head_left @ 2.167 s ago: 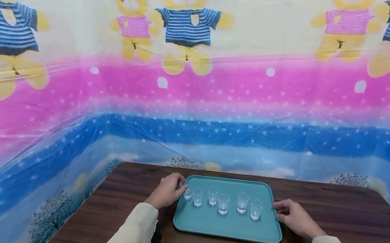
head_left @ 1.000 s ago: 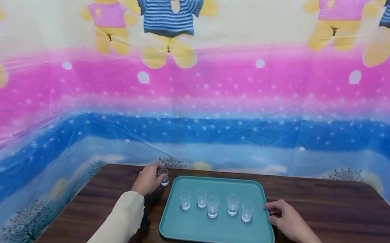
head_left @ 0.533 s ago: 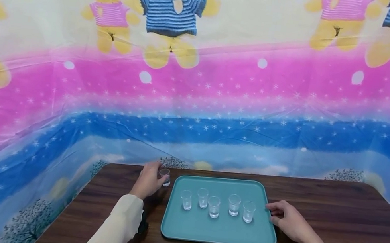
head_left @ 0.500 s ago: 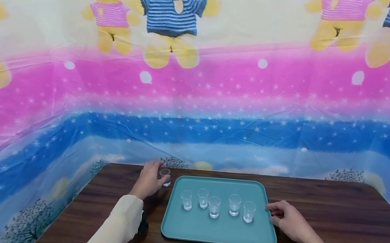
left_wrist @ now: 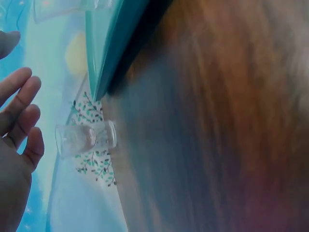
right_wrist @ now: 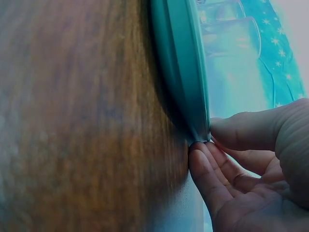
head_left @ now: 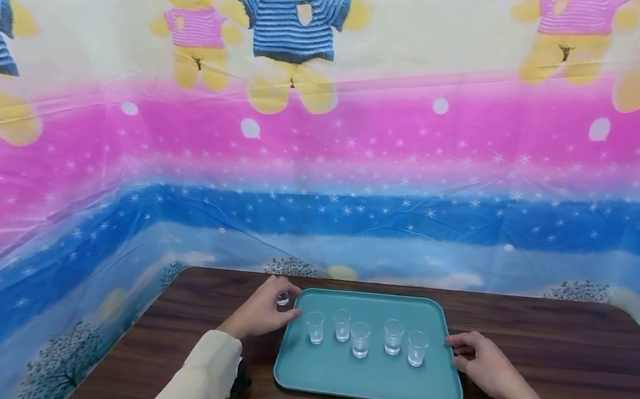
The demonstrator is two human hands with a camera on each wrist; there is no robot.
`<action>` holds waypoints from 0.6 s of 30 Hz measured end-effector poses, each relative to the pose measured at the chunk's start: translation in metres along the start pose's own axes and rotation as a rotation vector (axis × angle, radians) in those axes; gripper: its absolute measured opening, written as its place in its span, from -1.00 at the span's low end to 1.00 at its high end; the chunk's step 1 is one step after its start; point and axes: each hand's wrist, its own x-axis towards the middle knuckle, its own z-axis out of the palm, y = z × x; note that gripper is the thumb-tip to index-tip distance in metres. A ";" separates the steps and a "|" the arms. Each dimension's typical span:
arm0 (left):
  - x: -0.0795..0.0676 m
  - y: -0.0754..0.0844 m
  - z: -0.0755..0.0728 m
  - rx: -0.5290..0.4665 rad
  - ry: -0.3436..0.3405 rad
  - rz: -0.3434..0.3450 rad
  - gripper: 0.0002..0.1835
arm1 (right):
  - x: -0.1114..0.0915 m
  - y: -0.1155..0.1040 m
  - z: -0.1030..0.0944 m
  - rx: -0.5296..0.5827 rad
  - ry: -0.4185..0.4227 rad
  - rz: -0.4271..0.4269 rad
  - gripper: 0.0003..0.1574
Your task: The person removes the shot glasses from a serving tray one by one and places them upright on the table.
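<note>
On the table stands a teal tray (head_left: 364,382) bearing several small clear shot glasses (head_left: 360,341) in a loose row. Another shot glass (head_left: 283,299) is upright on the wood just beyond the tray's left side, partly hidden by my left hand (head_left: 258,310). In the left wrist view, that same glass (left_wrist: 79,139) sits apart from the loosely bent fingers (left_wrist: 30,96); the hand holds nothing, its fingertips near the tray's left rim. My right hand (head_left: 485,364) pinches the tray's right rim, thumb above and fingers below, as the right wrist view shows.
A dark wood-grain table (head_left: 574,360) carries everything. Right behind its far edge hangs a printed cloth (head_left: 317,225) with bears and snowflakes, wrapping around the left side as well. Cream sleeves (head_left: 200,370) cover both forearms.
My left hand carried one shot glass off the tray to the table on the left, let go of it, and has moved back right towards the tray. My right hand stays at the rim.
</note>
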 end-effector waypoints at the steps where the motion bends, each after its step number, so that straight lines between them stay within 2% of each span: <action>1: 0.000 0.001 0.001 -0.006 -0.010 0.006 -0.67 | 0.000 0.000 0.000 -0.002 0.000 0.000 -0.57; 11: 0.002 0.016 0.008 -0.005 -0.117 0.050 -0.62 | 0.001 0.002 -0.001 -0.011 0.004 -0.007 -0.57; 18: 0.005 0.015 0.015 0.039 -0.130 0.053 -0.70 | 0.000 0.001 -0.001 0.001 0.008 -0.024 -0.58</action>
